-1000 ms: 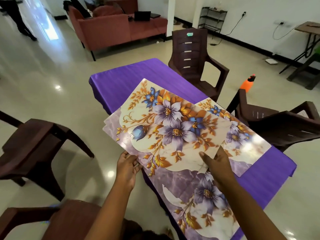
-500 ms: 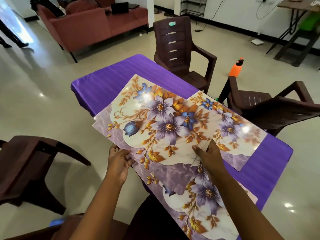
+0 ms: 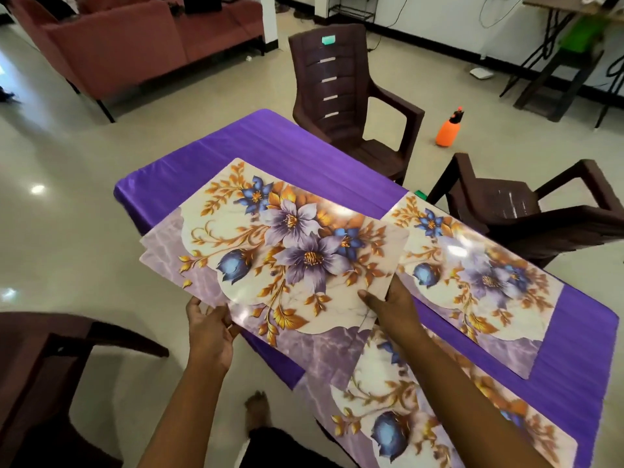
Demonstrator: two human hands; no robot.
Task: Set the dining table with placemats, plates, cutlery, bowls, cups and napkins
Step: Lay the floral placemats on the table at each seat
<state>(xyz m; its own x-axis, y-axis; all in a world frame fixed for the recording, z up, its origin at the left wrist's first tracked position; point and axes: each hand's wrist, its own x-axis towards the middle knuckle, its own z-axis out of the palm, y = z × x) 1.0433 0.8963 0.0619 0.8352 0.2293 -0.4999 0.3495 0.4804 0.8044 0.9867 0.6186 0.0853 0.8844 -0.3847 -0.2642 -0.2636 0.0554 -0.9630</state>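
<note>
Room: purple-clothed table (image 3: 209,157) standing among brown chairs.
Left hand (image 3: 209,329): gripping held placemats' (image 3: 277,251) near-left edge.
Right hand (image 3: 393,309): pinching their near-right corner.
Table placemats: one lying at right (image 3: 489,285), another nearest (image 3: 422,417).

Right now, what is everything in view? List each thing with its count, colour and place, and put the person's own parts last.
held mats: more than one by the stacked left edges, exact count unclear, floral purple and gold, above the table's left end
laid mats: two, same print, far mat at the table's right side, near mat at its near end
table: one, purple cloth, centre
chairs: four, dark brown, far, right, left, a sliver at the bottom edge
sofa: one, reddish, top left
spray bottle: one, orange, floor
left hand: grip on held mats' near edge
right hand: grip on their right corner
foot: one, bare, floor
</note>
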